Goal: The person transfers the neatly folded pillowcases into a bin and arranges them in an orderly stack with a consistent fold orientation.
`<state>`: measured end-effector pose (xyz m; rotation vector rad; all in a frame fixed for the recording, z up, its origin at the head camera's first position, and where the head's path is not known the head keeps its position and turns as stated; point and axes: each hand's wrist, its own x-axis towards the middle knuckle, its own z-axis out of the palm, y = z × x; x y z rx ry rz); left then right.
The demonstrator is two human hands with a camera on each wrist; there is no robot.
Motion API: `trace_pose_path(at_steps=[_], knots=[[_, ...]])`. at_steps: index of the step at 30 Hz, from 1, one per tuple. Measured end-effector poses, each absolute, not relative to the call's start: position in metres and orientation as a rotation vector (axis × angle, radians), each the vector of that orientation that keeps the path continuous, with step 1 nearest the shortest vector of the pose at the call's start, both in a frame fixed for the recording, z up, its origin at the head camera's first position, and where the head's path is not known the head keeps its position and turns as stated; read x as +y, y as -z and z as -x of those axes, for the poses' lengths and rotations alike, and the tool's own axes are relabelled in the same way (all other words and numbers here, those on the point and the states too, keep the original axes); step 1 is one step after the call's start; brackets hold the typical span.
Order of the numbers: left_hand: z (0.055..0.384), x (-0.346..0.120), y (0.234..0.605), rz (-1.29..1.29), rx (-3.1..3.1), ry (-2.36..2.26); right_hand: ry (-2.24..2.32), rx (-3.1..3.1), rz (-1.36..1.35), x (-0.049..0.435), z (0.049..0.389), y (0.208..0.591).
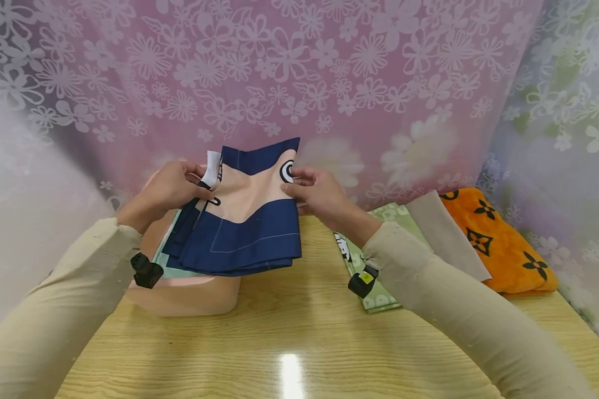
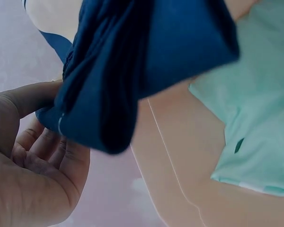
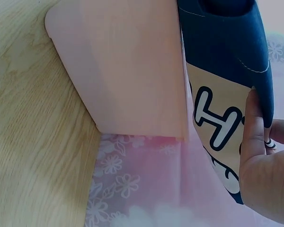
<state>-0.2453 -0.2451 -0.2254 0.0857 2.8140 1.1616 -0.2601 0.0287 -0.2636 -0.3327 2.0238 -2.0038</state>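
Note:
Both hands hold up a folded navy and peach cloth (image 1: pixel 249 188) with printed black-and-white lettering, over the peach bin (image 1: pixel 189 296). At the cloth's left edge my left hand (image 1: pixel 172 185) pinches the folds between thumb and fingers, beside a white tab (image 1: pixel 211 169). My right hand (image 1: pixel 321 194) grips the right edge, thumb on the near face. In the left wrist view, the navy layers (image 2: pixel 104 85) hang from the left hand's fingers. Lettering (image 3: pixel 220 118) shows close to the right hand in its wrist view. Mint-green cloth (image 2: pixel 255 104) lies in the bin.
On the table (image 1: pixel 279 316), to the right, lie a folded green patterned cloth (image 1: pixel 379 296), a beige cloth (image 1: pixel 444 233) and an orange cloth (image 1: pixel 509 249) with black motifs. A floral curtain (image 1: pixel 299 83) hangs behind the table.

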Motion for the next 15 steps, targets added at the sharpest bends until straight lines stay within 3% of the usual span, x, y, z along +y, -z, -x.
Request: trace_pose_path(at_steps=[15], knots=[[0.246,-0.277,0.229,-0.054,2.873,-1.072,2.042,1.945,0.326,-0.005,0.266,0.273]])
